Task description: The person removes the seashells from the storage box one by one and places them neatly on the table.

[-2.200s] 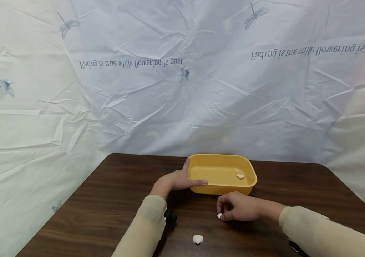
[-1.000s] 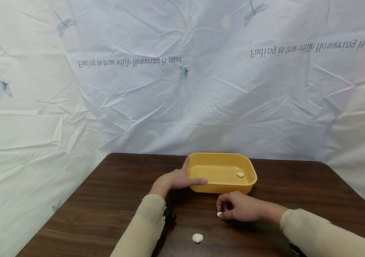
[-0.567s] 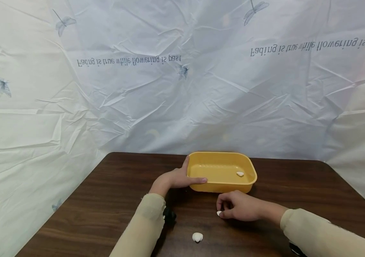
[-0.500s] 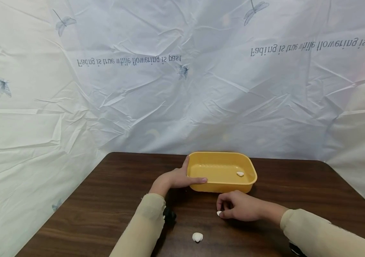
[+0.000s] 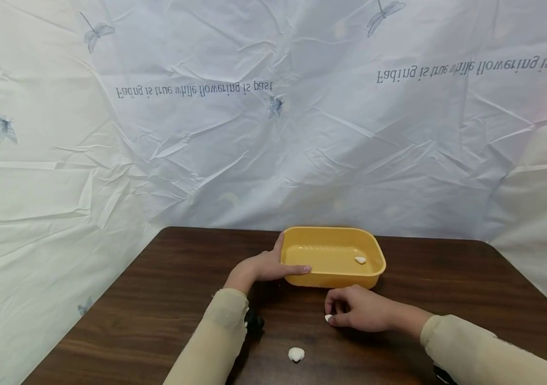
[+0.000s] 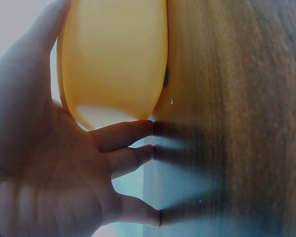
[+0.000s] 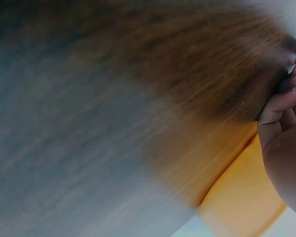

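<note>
A yellow rectangular plastic basin [image 5: 333, 280] stands near the table's far edge. My left hand [image 5: 266, 266] holds its left end, the thumb along the near rim. In the left wrist view, the fingers [image 6: 126, 136] are spread by the basin's end, tips down on the table. My right hand [image 5: 362, 308] is low over the table in front of the basin, pinching a small white seashell [image 5: 328, 318] between thumb and forefinger; most of that shell is hidden. Another white seashell [image 5: 360, 260] lies inside the basin, towards the right. A third, ribbed seashell [image 5: 296, 354] lies nearer me on the table.
The dark wood-grain table [image 5: 158, 299] has rounded far corners. A wrinkled white sheet [image 5: 235, 160] with printed lettering and dragonflies hangs behind and at the sides. Dark devices [image 5: 254, 322] sit under both wrists.
The head view has tilted slightly, so the table and basin appear a little higher. Both hands and all the seashells keep their places.
</note>
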{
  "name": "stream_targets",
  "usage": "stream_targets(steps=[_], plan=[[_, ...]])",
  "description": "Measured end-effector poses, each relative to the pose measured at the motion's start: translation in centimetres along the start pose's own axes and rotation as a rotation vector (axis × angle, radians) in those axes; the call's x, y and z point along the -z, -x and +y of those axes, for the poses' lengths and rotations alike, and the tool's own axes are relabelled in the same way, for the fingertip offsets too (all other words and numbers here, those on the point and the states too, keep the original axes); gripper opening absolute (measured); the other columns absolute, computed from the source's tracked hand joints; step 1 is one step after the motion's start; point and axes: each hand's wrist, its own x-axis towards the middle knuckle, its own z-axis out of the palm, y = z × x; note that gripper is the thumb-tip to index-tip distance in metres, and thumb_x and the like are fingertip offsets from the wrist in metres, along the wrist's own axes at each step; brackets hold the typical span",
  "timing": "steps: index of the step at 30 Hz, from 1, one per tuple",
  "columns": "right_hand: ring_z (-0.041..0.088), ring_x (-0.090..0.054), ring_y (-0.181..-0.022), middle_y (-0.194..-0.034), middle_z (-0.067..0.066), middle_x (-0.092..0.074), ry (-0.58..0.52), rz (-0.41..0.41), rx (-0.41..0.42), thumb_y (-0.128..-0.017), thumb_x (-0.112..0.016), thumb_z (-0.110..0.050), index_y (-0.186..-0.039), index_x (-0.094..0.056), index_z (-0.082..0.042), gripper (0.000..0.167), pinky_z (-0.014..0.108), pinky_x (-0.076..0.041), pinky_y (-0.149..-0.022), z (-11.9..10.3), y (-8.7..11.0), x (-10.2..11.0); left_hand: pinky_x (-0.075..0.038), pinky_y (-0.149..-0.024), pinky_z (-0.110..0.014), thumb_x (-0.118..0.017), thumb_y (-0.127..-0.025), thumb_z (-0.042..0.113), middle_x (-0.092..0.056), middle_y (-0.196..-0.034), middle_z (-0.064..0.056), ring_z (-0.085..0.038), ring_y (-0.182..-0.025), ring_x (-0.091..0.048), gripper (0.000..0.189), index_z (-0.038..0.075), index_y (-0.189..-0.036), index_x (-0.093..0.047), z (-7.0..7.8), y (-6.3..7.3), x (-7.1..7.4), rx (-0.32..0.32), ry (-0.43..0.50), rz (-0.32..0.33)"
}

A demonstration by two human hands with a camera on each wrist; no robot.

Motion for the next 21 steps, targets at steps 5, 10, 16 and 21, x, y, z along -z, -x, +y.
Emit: stream_targets(steps=[5,10,16,21], plan=[[0.001,-0.053,-0.066,-0.075,-0.011,-0.059,0.014,0.016,0.009,-0.100,-0.075,-0.031,-0.102,-0.069,-0.019,0.013,0.023,-0.046,-0.066,0.24,0.00,-0.07,-0.047,-0.107,-0.050,-0.068,-0.081,0.085,-0.063,-0.131,-0.016,-0.027,-0.117,-0.061,0.134,0.035,-0.170,0.018,0.02,0.02,0.00,-0.003,0.009,-0.002],[0.000,-0.053,-0.065,-0.075,-0.012,-0.059,0.034,0.038,0.016,-0.100,-0.075,-0.032,-0.101,-0.069,-0.022,0.012,0.023,-0.047,-0.065,0.41,-0.07,-0.18,-0.047,-0.102,-0.048,-0.070,-0.082,0.082,-0.064,-0.122,-0.013,-0.026,-0.109,-0.060,0.133,0.034,-0.170,0.018,0.05,0.07,0.15,-0.016,0.029,-0.009],[-0.001,-0.054,-0.065,-0.075,-0.013,-0.059,0.041,0.049,0.023,-0.100,-0.076,-0.032,-0.100,-0.068,-0.024,0.011,0.023,-0.047,-0.065,0.42,-0.15,-0.15,-0.046,-0.103,-0.047,-0.069,-0.082,0.084,-0.064,-0.122,-0.013,-0.027,-0.108,-0.060,0.133,0.035,-0.170,0.017,0.08,0.16,0.33,-0.007,0.024,-0.012],[-0.001,-0.053,-0.065,-0.074,-0.013,-0.058,0.045,0.051,0.029,-0.100,-0.076,-0.031,-0.100,-0.068,-0.023,0.011,0.022,-0.047,-0.065,0.49,-0.15,-0.14,-0.047,-0.105,-0.048,-0.069,-0.082,0.085,-0.064,-0.125,-0.013,-0.026,-0.110,-0.060,0.133,0.036,-0.170,0.018,0.08,0.11,0.29,-0.004,0.018,-0.014]])
